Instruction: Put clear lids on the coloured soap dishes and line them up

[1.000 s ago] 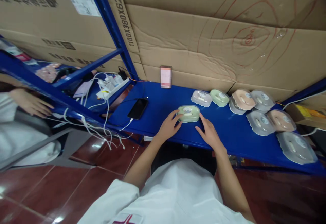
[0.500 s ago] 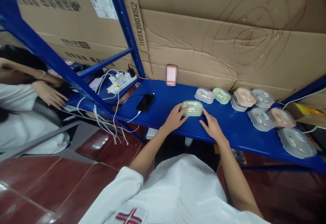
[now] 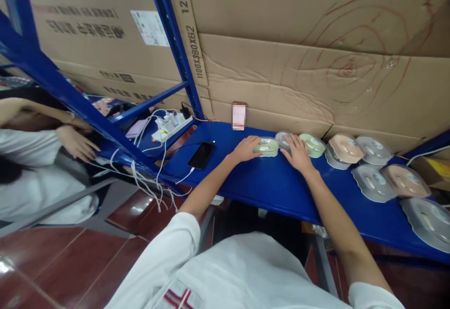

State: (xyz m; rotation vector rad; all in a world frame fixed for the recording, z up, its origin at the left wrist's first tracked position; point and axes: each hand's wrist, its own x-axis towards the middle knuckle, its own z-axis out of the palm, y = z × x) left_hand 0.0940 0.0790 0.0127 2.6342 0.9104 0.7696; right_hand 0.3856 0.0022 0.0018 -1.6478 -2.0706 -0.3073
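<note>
A pale green lidded plastic box (image 3: 267,146) with a light bar on its lid sits near the back of the blue shelf. My left hand (image 3: 247,149) grips its left end, thumb in front and fingers behind. Just to its right is a greyish translucent lidded box (image 3: 282,139), partly covered by my right hand (image 3: 298,153). The right fingers are spread and lie over that box, with the thumb apart near the green box's right end. Close beyond the right fingertips stands another green lidded box (image 3: 312,145).
More boxes, peach (image 3: 346,148) and clear (image 3: 373,183), stand along the right of the shelf (image 3: 267,184). A black phone (image 3: 201,155) lies left; a lit phone (image 3: 239,116) leans on the cardboard. Cables hang by the power strip (image 3: 172,127). A co-worker's hand (image 3: 78,143) is far left.
The green box has moved back on the shelf, beside the greyish box. My left hand stays at its left end, while my right hand has shifted onto the greyish box.
</note>
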